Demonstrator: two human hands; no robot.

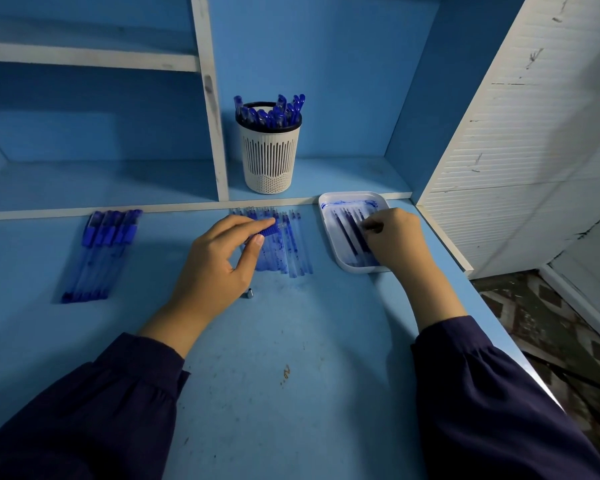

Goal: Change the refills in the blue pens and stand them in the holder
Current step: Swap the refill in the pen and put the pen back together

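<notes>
My left hand [219,265] pinches a blue pen barrel [265,231] by its ribbed grip, above a row of ink-stained refills [288,247] lying on the desk. My right hand [397,237] reaches into a white tray [329,233] and pinches the end of a dark refill [349,233] lying there with several others. A white slotted holder [270,157] stands on the shelf behind, full of several capped blue pens [274,112]. Several more blue pens [101,251] lie side by side at the left. A small metal pen tip [249,293] lies by my left palm.
A white upright divider [213,126] stands just left of the holder. The raised shelf edge [118,211] runs across behind the pens. A white panelled wall [520,133] borders the desk on the right, where the desk edge drops to a patterned floor [548,327].
</notes>
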